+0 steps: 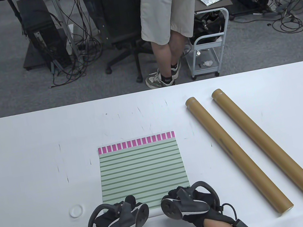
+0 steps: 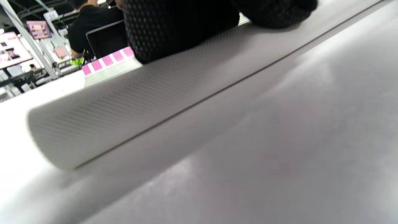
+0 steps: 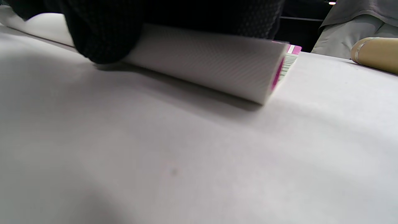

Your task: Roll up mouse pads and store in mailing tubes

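A green-striped mouse pad (image 1: pixel 142 170) with a pink band at its far edge lies on the white table (image 1: pixel 30 158). Its near edge is curled over into a roll with the white textured underside (image 2: pixel 130 102) outward. My left hand (image 1: pixel 122 212) and right hand (image 1: pixel 184 198) sit side by side on that rolled near edge, fingers curled over the roll (image 3: pixel 205 59). The trackers hide the fingertips in the table view. Two brown mailing tubes (image 1: pixel 235 151) (image 1: pixel 266 143) lie side by side to the right, running from far-left to near-right.
A small white tube cap (image 1: pixel 76 211) lies on the table left of my left hand. A person in shorts (image 1: pixel 166 14) stands beyond the table's far edge, by an office chair (image 1: pixel 119 16) and a small cart (image 1: pixel 210 47).
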A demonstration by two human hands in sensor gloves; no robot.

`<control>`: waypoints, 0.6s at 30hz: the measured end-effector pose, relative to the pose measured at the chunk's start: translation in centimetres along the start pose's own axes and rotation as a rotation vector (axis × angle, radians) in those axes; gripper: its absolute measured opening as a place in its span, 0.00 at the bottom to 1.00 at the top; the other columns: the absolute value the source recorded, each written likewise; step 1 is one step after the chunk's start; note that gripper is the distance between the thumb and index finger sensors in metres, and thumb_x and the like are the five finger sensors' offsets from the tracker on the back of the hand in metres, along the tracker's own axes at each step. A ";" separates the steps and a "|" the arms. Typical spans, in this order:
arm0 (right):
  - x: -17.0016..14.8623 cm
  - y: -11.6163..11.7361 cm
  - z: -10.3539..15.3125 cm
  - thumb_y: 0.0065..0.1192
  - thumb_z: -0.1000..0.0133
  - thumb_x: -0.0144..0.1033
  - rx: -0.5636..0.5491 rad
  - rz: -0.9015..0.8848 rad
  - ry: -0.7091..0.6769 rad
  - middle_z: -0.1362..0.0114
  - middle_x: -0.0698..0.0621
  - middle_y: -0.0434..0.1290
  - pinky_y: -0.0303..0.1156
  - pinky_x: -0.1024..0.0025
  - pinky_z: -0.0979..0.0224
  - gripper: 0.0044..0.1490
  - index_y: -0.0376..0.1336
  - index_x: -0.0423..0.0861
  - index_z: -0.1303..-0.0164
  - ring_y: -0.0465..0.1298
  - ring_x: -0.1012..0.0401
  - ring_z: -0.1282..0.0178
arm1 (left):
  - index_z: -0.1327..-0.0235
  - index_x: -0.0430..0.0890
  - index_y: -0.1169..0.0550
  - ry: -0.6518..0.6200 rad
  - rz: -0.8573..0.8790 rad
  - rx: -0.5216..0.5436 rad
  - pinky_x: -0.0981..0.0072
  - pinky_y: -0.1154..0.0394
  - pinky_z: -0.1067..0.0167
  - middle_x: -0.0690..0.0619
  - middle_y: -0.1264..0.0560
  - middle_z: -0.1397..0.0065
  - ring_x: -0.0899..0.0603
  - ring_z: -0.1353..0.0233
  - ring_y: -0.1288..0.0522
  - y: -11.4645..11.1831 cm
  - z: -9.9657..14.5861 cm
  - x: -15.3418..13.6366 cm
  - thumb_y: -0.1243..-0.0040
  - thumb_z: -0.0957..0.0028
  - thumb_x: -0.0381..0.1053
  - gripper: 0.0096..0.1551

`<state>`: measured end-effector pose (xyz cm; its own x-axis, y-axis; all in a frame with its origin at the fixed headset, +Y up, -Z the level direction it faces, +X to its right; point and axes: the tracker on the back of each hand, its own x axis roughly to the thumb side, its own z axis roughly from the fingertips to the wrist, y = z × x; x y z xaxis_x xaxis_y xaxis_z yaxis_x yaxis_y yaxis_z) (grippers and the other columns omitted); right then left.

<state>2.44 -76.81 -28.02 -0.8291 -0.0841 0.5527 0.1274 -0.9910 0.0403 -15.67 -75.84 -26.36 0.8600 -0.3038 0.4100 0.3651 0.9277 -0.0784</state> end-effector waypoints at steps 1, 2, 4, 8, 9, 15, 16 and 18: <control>0.0 0.0 0.0 0.65 0.53 0.43 -0.009 0.002 -0.004 0.36 0.56 0.73 0.74 0.64 0.34 0.33 0.63 0.57 0.34 0.76 0.58 0.41 | 0.43 0.71 0.31 -0.007 -0.003 0.014 0.78 0.17 0.47 0.63 0.30 0.30 0.53 0.40 0.17 0.1 0.3 0.2 0.45 0.55 0.57 0.24; 0.0 -0.1 0.0 0.64 0.53 0.43 -0.012 0.007 -0.003 0.36 0.56 0.74 0.74 0.65 0.35 0.33 0.63 0.56 0.34 0.76 0.59 0.42 | 0.42 0.69 0.29 -0.012 0.000 0.028 0.76 0.16 0.46 0.63 0.28 0.31 0.52 0.39 0.17 0.2 0.5 0.3 0.44 0.55 0.58 0.25; 0.1 -0.2 -0.1 0.63 0.53 0.42 -0.013 0.008 -0.004 0.37 0.55 0.75 0.75 0.65 0.35 0.32 0.64 0.55 0.35 0.77 0.58 0.43 | 0.39 0.65 0.28 -0.034 0.008 0.035 0.72 0.17 0.44 0.62 0.26 0.31 0.53 0.35 0.19 0.1 0.7 0.4 0.41 0.62 0.65 0.32; 0.0 -0.5 -0.2 0.62 0.52 0.40 -0.012 -0.002 -0.011 0.39 0.55 0.77 0.76 0.65 0.37 0.31 0.66 0.54 0.36 0.78 0.58 0.45 | 0.45 0.68 0.26 -0.004 -0.071 0.110 0.74 0.19 0.43 0.68 0.24 0.36 0.55 0.36 0.20 0.3 0.8 0.5 0.38 0.63 0.63 0.28; 0.0 -0.5 -0.1 0.61 0.52 0.40 0.012 -0.029 -0.017 0.40 0.54 0.77 0.76 0.65 0.38 0.30 0.66 0.53 0.36 0.78 0.58 0.46 | 0.45 0.68 0.25 -0.007 -0.060 0.102 0.73 0.19 0.43 0.68 0.23 0.37 0.56 0.36 0.20 0.3 0.7 0.5 0.38 0.63 0.63 0.28; -0.1 -0.5 0.1 0.56 0.49 0.38 0.010 -0.039 -0.010 0.37 0.52 0.75 0.75 0.63 0.36 0.30 0.66 0.51 0.34 0.77 0.56 0.43 | 0.43 0.66 0.25 -0.003 0.070 0.051 0.70 0.20 0.38 0.65 0.22 0.37 0.54 0.37 0.19 -0.2 0.1 -0.5 0.44 0.57 0.59 0.25; -0.1 -0.5 0.2 0.55 0.48 0.37 -0.010 -0.039 -0.009 0.36 0.51 0.75 0.74 0.61 0.35 0.30 0.66 0.51 0.34 0.76 0.54 0.41 | 0.43 0.66 0.24 0.000 0.070 0.049 0.70 0.20 0.38 0.65 0.22 0.36 0.54 0.37 0.19 -0.2 0.0 -0.5 0.46 0.57 0.58 0.25; 0.3 -0.7 0.4 0.57 0.47 0.38 -0.005 0.002 -0.014 0.30 0.49 0.70 0.70 0.56 0.29 0.31 0.66 0.51 0.31 0.71 0.51 0.35 | 0.44 0.67 0.24 0.010 0.077 0.044 0.69 0.20 0.38 0.65 0.22 0.37 0.54 0.37 0.19 -0.4 -0.2 -0.5 0.48 0.56 0.57 0.24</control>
<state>2.30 -76.11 -27.59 -0.8215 -0.0842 0.5640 0.1259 -0.9914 0.0353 -16.18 -76.10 -26.76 0.8886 -0.2333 0.3949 0.2821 0.9569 -0.0694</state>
